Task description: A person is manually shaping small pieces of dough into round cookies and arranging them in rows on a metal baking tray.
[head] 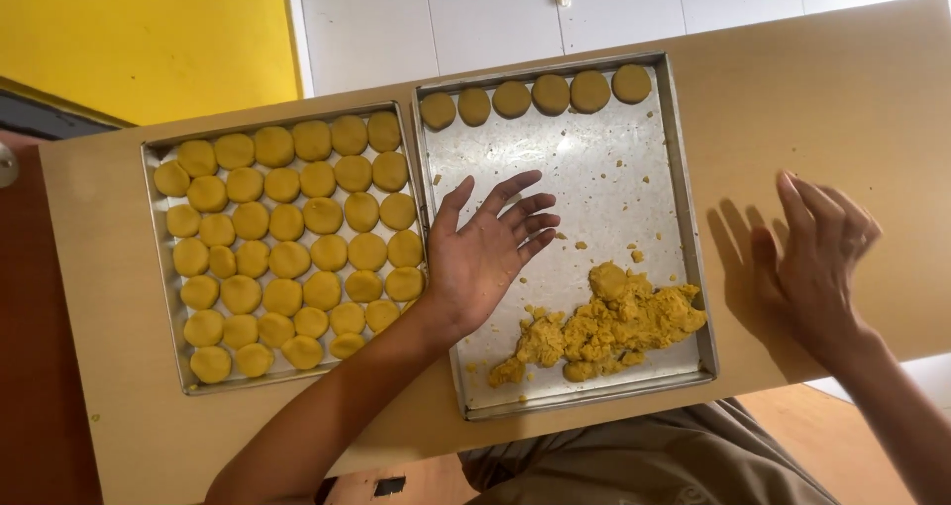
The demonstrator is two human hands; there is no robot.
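A heap of yellow dough [609,322] lies in the near right corner of a metal tray [684,218], just right of the left hand [485,252]. That hand hovers over the tray, palm up, fingers spread, holding nothing. The right hand [817,257] is open above the wooden table [792,89], also empty.

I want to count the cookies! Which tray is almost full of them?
The left tray, beside the left hand. Yellow dough rounds cover it, while the right tray has one top row and a dough pile.
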